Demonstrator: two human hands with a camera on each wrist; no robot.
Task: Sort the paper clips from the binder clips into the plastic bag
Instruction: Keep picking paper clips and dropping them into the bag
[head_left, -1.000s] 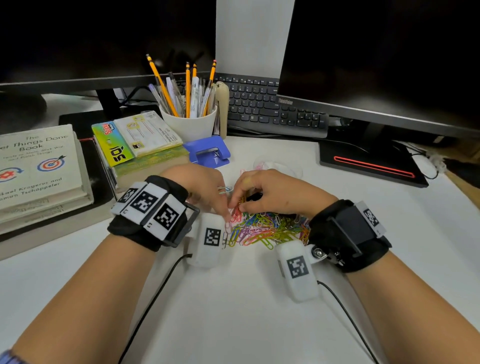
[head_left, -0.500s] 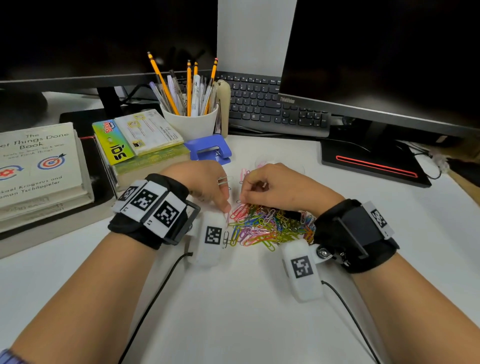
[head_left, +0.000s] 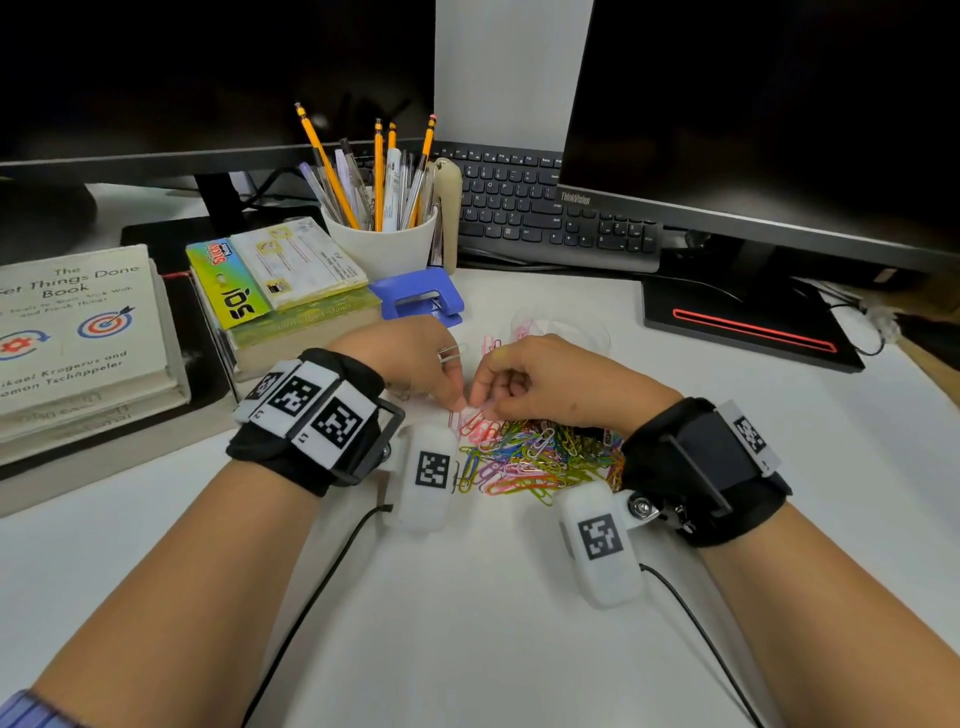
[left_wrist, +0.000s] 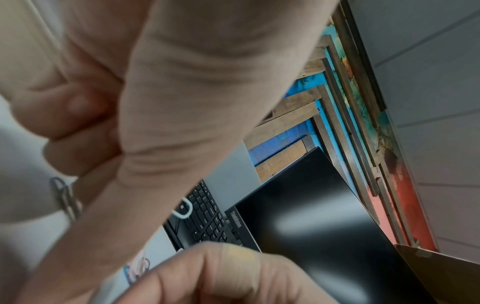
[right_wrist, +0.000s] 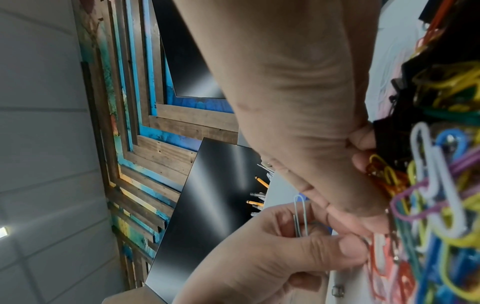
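A heap of coloured paper clips (head_left: 535, 460) lies on the white desk between my wrists. Black binder clips (right_wrist: 394, 127) sit mixed into it, mostly hidden under my right hand in the head view. My left hand (head_left: 457, 401) keeps silver paper clips (right_wrist: 301, 218) tucked between its fingers, and its thumb and forefinger pinch at red clips (head_left: 475, 423) on the heap's left edge. My right hand (head_left: 482, 411) meets it there with fingers curled, pinching among the same red clips. The clear plastic bag (head_left: 566, 332) lies just beyond the hands with pink clips (head_left: 491, 344) in it.
A blue hole punch (head_left: 421, 296) and a white cup of pencils (head_left: 384, 244) stand behind the left hand. Stacked books (head_left: 78, 332) lie at the left. A keyboard (head_left: 545, 208) and a monitor base (head_left: 743, 322) are at the back right. The wrist cameras' cables trail over the near desk.
Both hands have drawn a little nearer to me, and their fingertips now meet at the red clips on the heap's left edge. More of the heap shows in front of the right hand.
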